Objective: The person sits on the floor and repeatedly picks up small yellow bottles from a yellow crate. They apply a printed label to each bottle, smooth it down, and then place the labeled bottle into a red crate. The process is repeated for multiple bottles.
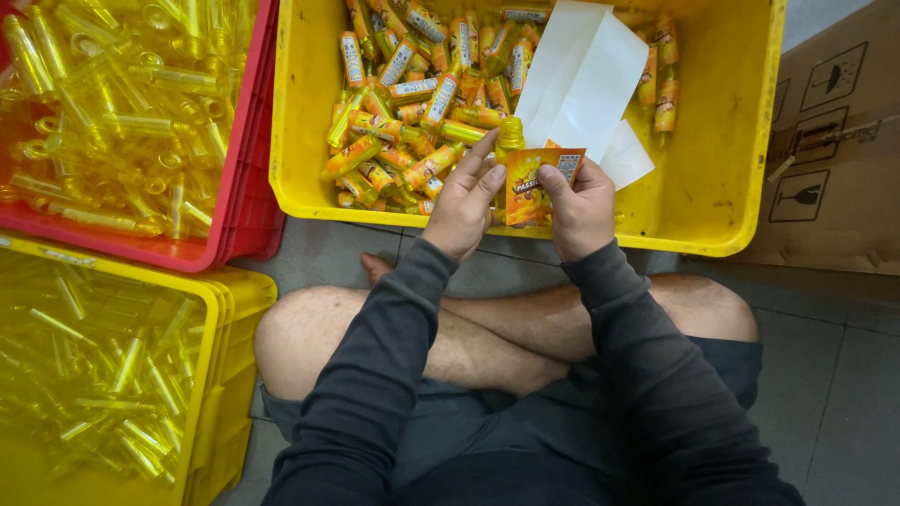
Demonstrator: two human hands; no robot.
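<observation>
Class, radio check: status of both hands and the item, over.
Left hand steadies yellow tube. Right hand holds orange label against it. Nothing between them.

The grey tiled floor [844, 375] carries a yellow plastic crate [722, 141], a red plastic crate [246, 187] stacked beside it, another yellow plastic bin [225, 375], and a brown cardboard box [834, 159].

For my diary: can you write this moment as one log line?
left hand: holds small yellow bottle | right hand: holds orange label | yellow crate: labelled bottles
</observation>
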